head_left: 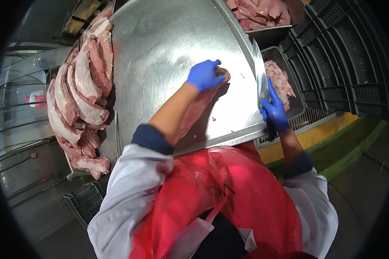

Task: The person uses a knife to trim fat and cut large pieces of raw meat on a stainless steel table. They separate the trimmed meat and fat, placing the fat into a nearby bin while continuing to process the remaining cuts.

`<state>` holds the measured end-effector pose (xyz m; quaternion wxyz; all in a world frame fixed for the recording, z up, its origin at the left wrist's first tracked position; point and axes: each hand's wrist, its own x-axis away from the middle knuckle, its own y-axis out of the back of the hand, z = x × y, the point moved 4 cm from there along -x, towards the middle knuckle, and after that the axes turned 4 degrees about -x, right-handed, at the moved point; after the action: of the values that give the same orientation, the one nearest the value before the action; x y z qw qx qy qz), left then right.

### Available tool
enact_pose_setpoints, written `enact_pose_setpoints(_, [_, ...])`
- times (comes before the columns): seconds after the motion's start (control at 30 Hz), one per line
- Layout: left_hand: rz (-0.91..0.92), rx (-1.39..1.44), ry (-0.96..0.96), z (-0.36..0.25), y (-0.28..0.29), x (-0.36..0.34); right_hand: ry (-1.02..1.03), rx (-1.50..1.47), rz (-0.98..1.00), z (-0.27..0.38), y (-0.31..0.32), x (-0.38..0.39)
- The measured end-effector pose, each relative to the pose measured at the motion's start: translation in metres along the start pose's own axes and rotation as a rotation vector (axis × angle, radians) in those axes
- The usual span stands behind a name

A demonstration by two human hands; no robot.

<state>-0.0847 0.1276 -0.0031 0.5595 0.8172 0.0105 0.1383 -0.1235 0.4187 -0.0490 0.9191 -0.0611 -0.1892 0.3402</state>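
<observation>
My blue-gloved left hand (203, 75) grips the far end of a long pink piece of meat (190, 116) lying lengthwise on the steel tray (151, 43). My blue-gloved right hand (273, 110) is closed on a long knife (259, 69), its blade pointing away from me beside the tray's right edge. At the left lies a heap of long, fat-covered meat slabs (84, 86), with a thin metal rod (116, 136) beside it. A few small scraps lie near my hands.
A bin of meat pieces (261, 13) sits at the back right, and a tub of pale trimmings (277, 80) is right of the knife. Dark plastic crates (337, 56) stand at the right. A crate (84, 200) is low at the left, and a green ledge (350, 146) runs below.
</observation>
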Motion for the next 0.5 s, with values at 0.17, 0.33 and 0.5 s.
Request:
enact_pose_setpoints(0.17, [0.218,-0.133,0.053,0.022,-0.005,-0.046,0.044,-0.047,-0.152,-0.037,-0.032,-0.063])
enact_pose_setpoints(0.33, [0.019,0.306,0.133,0.054,-0.012,-0.031,-0.055,0.173,0.007,-0.049,-0.082,-0.121])
enact_pose_setpoints(0.5, [0.007,0.302,0.208,0.043,-0.003,-0.03,-0.109,0.322,0.231,-0.027,-0.098,-0.104])
